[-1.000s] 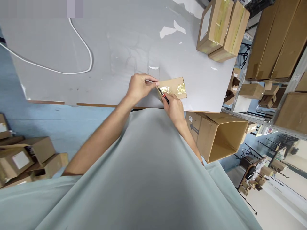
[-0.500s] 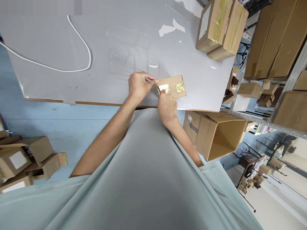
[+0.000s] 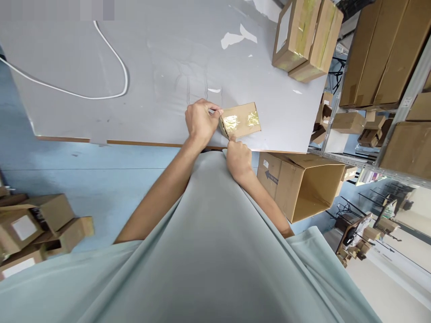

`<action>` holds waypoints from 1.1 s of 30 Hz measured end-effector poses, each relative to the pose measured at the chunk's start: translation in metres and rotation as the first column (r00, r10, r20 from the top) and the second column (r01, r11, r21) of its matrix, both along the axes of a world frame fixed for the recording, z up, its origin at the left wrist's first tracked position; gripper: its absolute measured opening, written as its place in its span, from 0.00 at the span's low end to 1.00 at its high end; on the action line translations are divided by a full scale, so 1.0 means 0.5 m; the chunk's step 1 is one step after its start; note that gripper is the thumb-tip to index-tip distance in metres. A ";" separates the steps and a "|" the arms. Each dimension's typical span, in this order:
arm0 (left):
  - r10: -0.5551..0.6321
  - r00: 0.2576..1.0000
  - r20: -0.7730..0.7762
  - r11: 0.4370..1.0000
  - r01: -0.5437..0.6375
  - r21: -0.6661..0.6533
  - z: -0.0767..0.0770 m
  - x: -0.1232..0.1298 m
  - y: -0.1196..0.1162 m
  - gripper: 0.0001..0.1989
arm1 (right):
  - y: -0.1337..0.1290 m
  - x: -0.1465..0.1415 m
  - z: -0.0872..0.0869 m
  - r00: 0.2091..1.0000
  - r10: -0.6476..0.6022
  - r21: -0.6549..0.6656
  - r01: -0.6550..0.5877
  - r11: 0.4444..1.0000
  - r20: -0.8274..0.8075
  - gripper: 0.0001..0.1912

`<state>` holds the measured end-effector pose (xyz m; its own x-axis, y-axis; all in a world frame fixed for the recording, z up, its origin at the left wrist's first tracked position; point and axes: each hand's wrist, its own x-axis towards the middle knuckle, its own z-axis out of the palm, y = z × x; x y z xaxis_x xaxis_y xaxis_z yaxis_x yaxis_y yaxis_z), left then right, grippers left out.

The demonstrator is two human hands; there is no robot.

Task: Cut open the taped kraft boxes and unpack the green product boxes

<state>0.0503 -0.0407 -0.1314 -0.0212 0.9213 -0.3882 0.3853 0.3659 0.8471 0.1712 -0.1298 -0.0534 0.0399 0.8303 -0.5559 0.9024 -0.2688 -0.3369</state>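
Note:
A small cardboard box [image 3: 243, 119] with shiny clear tape lies near the front edge of the grey table. My left hand [image 3: 202, 120] pinches at its upper left corner, with thumb and fingertips together. At the lower left corner is my right hand [image 3: 239, 158], its fingers curled and its fingertips against the box. What the right fingers grip, if anything, is too small to make out. A dark gap or line shows along the box's left end, between the two hands.
Two taped boxes [image 3: 308, 40] stand at the table's back right. A white cable [image 3: 125, 80] curves over the left side. White scraps [image 3: 232, 39] lie farther back. Below the table's right edge is a large open carton [image 3: 299, 186]; more boxes [image 3: 50, 215] lie on the floor at left.
My right hand has moved down along the box's left end, to its lower corner. My left hand has shifted slightly right, still at the upper corner.

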 end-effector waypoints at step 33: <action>-0.371 0.898 -0.236 0.744 0.439 0.504 -0.032 0.142 -0.013 0.29 | 0.137 0.197 0.070 0.927 -0.009 0.003 0.008 1.000 0.374 0.27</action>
